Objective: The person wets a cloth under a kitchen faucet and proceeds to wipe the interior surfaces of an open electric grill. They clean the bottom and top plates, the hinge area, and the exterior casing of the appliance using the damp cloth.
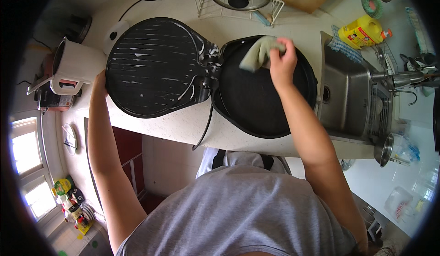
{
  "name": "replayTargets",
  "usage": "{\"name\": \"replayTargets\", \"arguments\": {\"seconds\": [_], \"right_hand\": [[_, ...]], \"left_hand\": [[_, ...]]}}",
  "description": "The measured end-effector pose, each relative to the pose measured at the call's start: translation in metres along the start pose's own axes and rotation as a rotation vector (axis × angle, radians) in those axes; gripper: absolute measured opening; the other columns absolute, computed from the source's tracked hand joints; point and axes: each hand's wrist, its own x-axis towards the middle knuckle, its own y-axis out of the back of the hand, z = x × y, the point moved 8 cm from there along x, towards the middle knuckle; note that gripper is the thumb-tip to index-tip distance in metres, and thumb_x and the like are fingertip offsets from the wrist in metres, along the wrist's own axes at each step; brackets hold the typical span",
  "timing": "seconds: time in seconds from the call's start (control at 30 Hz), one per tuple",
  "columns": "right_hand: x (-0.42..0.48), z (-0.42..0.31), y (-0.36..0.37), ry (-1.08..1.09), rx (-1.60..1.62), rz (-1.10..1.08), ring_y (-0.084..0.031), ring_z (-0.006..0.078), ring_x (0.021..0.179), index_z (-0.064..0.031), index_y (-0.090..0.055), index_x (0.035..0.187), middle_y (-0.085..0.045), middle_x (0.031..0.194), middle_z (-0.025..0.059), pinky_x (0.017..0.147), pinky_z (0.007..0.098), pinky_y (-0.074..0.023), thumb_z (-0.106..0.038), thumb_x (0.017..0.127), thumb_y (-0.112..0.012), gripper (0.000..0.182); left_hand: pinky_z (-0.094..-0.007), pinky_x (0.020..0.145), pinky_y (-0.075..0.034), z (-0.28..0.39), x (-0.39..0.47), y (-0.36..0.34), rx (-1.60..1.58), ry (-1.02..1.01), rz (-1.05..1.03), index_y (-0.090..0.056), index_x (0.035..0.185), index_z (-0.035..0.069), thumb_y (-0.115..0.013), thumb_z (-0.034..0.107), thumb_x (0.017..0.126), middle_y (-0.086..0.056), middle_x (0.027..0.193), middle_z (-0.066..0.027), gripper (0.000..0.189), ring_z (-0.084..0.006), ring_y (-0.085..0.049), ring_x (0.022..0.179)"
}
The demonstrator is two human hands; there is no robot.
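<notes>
An electric baking pan lies opened flat on the worktop, its two round black halves joined by a hinge. White, foam-like streaks run between the ridges of the left half [151,67]. The right half [254,98] has a smooth dark plate. My left hand [100,82] holds the outer left rim of the ridged half, its fingers partly hidden. Over the upper part of the smooth plate, my right hand [284,61] grips a pale green cloth [257,54], slightly blurred. A black cord [205,128] hangs from near the hinge over the counter's front edge.
On the right is a steel sink [347,98] with a yellow detergent bottle [362,32] behind it. A white wire rack [275,6] holding a glass lid [220,5] stands at the back. A white pitcher [79,61] is close beyond my left hand.
</notes>
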Motion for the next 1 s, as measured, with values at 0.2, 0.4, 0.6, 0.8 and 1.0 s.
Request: {"name": "replayTargets", "arguments": {"seconds": [0.2,0.4,0.6,0.8,1.0], "right_hand": [[-0.016,0.003,-0.069,0.107,-0.359,-0.182,-0.053,0.0332,0.089,-0.0047,-0.055,0.099,-0.055,0.093,0.0144,0.076,0.039,-0.0433,-0.005,0.071,-0.055,0.028],[-0.053,0.0,-0.07,-0.114,-0.097,-0.505,-0.06,0.0287,0.075,-0.0049,-0.061,0.092,-0.062,0.084,0.014,0.07,0.0352,-0.0481,-0.007,0.065,-0.061,0.027],[-0.034,-0.009,-0.078,0.243,-0.377,-0.241,-0.046,0.0328,0.087,-0.0075,-0.058,0.1,-0.05,0.094,0.0111,0.079,0.0405,-0.0393,-0.003,0.067,-0.058,0.033],[-0.048,-0.015,-0.082,-0.09,0.132,-0.523,-0.054,0.0133,0.064,-0.0034,-0.061,0.097,-0.058,0.079,0.0061,0.059,0.0242,-0.0432,0.003,0.07,-0.052,0.029],[-0.04,-0.048,-0.142,0.464,-0.292,-0.567,-0.051,0.0306,0.084,-0.0024,-0.055,0.104,-0.053,0.084,0.0127,0.078,0.0401,-0.0408,-0.011,0.072,-0.059,0.033]], "left_hand": [[-0.0313,0.077,-0.047,-0.059,0.031,0.015,0.011,0.002,0.002,-0.053,0.112,-0.004,-0.042,0.038,0.087,-0.059,0.1,-0.0144,0.05,-0.0232,-0.058,0.087],[-0.0314,0.073,-0.046,-0.077,0.035,0.02,-0.017,-0.069,0.017,-0.056,0.105,-0.006,-0.041,0.035,0.086,-0.059,0.095,-0.0148,0.047,-0.0226,-0.057,0.083],[-0.0321,0.068,-0.045,-0.087,0.035,0.015,0.038,-0.062,0.101,-0.057,0.1,-0.007,-0.04,0.032,0.085,-0.059,0.088,-0.0138,0.044,-0.0215,-0.056,0.078],[-0.0326,0.062,-0.044,-0.086,0.028,0.024,0.114,-0.093,0.104,-0.059,0.094,-0.004,-0.039,0.03,0.085,-0.058,0.079,-0.0127,0.04,-0.0206,-0.055,0.071],[-0.0323,0.058,-0.044,-0.087,0.021,0.014,0.034,-0.021,0.09,-0.06,0.093,-0.006,-0.041,0.023,0.084,-0.058,0.079,-0.013,0.036,-0.0212,-0.055,0.068]]}}
